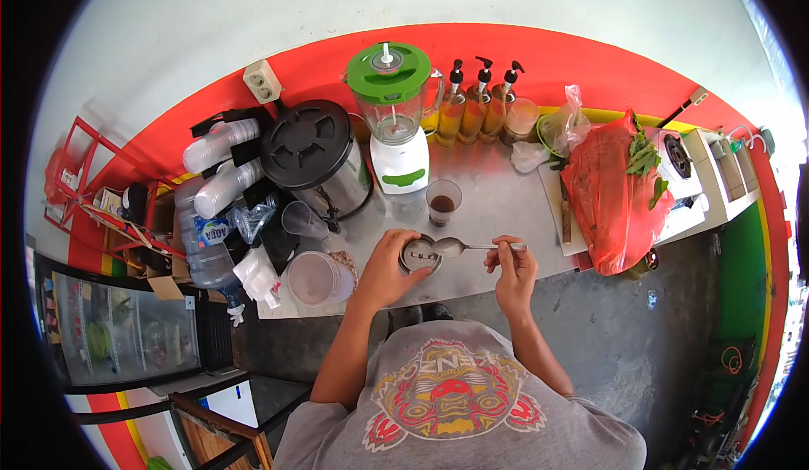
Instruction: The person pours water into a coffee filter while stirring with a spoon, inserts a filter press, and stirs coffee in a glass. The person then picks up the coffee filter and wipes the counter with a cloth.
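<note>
My left hand (pixel 384 269) is wrapped round a small metal can (pixel 420 257), its round top turned up toward me with dark slots in the lid. In my right hand (pixel 513 271) is a metal spoon (pixel 451 247), gripped by the handle. The spoon's bowl points left and lies right at the can's rim. Just beyond them on the metal counter (pixel 506 217) stands a clear plastic cup (pixel 442 203) with dark brown liquid in the bottom.
Behind the cup stands a green-lidded blender (pixel 399 150), with several pump bottles (pixel 478 109) to its right. A steel drink dispenser (pixel 324 166) and a white tub (pixel 318 279) are on the left. A red plastic bag (pixel 611 200) sits beside a stove (pixel 677 166) at right.
</note>
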Motion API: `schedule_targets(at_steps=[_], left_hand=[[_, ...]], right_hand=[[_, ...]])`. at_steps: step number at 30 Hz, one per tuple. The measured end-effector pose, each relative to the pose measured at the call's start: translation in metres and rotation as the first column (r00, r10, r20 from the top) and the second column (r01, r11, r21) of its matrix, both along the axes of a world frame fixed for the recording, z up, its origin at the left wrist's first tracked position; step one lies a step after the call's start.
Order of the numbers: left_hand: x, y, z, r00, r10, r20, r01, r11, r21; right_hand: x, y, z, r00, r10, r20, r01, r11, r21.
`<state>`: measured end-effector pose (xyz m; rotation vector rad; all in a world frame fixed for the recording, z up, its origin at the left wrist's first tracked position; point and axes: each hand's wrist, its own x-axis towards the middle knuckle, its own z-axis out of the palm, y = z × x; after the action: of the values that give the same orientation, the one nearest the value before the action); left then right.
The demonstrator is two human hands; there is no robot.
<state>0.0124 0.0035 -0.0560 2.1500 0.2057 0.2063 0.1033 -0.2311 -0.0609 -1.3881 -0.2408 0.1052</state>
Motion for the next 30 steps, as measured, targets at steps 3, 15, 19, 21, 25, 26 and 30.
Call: schedule_targets(at_steps=[3,15,19,21,25,26,30], left_hand=[[-0.003,-0.003,-0.014,1.000,0.017,0.007,-0.017,0.999,-0.029],[-0.007,0.009,-0.015,0.999,0.048,0.024,-0.046,0.995,-0.090],[-0.008,0.018,-0.006,0.999,0.047,-0.005,-0.046,0.948,-0.315],[-0.008,0.018,0.002,0.999,0.041,-0.017,-0.045,0.947,-0.318],[-0.006,0.016,0.000,1.000,0.012,0.015,-0.006,0.952,-0.307],[-0.005,0.014,-0.003,1.000,0.010,0.015,-0.005,0.952,-0.307],[-0.004,0.003,-0.018,0.999,-0.040,-0.024,0.039,0.998,-0.057]], right_hand=[[-0.001,-0.001,-0.001,1.000,-0.008,-0.015,0.008,1.000,0.006],[0.005,-0.005,-0.010,0.985,0.005,-0.170,0.031,0.978,0.204],[0.005,-0.005,-0.008,0.953,-0.043,-0.299,0.143,0.936,0.323],[0.005,-0.006,-0.011,0.947,-0.070,-0.315,0.173,0.934,0.312],[0.005,-0.006,-0.018,0.926,-0.137,-0.352,0.239,0.935,0.263],[0.005,-0.005,-0.021,0.925,-0.139,-0.353,0.241,0.934,0.264],[0.004,-0.004,-0.026,0.921,-0.174,-0.348,0.257,0.944,0.208]])
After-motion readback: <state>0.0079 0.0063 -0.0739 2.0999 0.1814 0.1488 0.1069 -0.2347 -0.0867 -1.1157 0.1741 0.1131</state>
